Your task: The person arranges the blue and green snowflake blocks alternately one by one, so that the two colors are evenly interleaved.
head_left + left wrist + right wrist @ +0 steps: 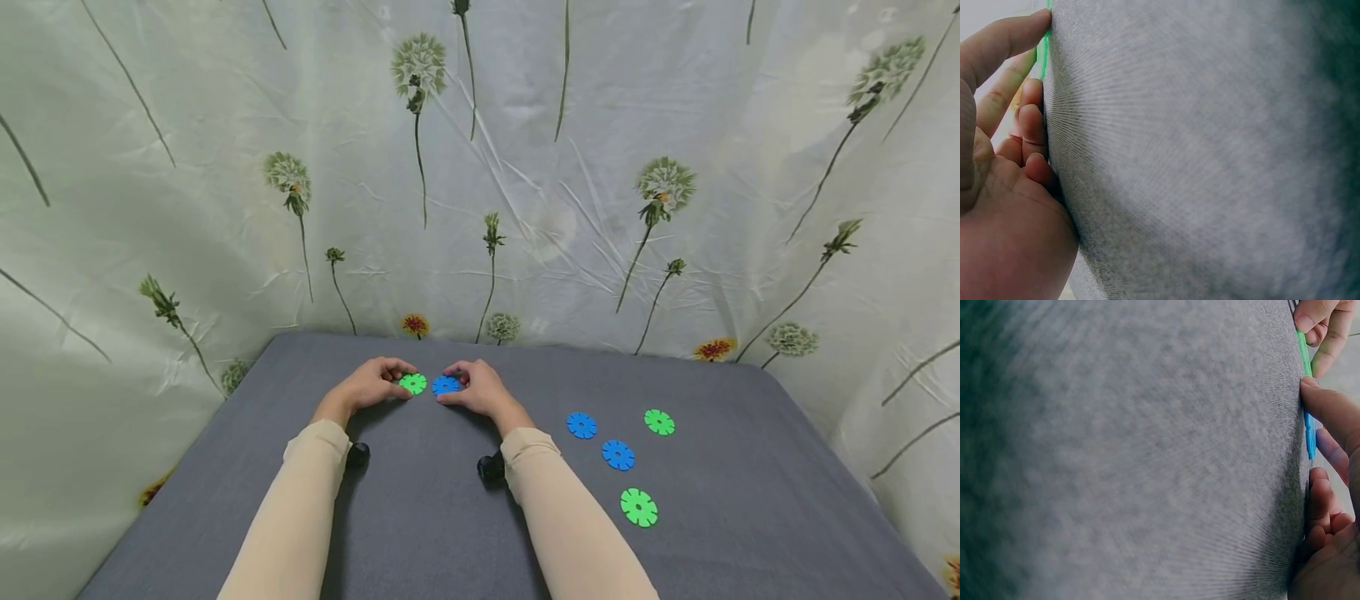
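Note:
Near the table's far edge, my left hand [372, 383] holds a flat green notched disc [413, 383] between thumb and index finger. Just to its right, my right hand [480, 387] pinches a blue notched disc [444, 385] by its edges. The two discs lie low over the cloth with a narrow gap between them in the head view. From the right wrist view, the blue disc [1310, 434] shows edge-on between thumb and fingers, and the green disc [1304, 353] is beyond it. Only a thin rim of the green disc [1045, 53] shows in the left wrist view.
On the grey cloth [420, 517] to the right lie two more blue discs, one farther [581, 425] and one nearer [618, 455]. Two green discs lie there too, one at the back [659, 422] and one in front [639, 507]. A dandelion-print curtain [540, 183] hangs behind.

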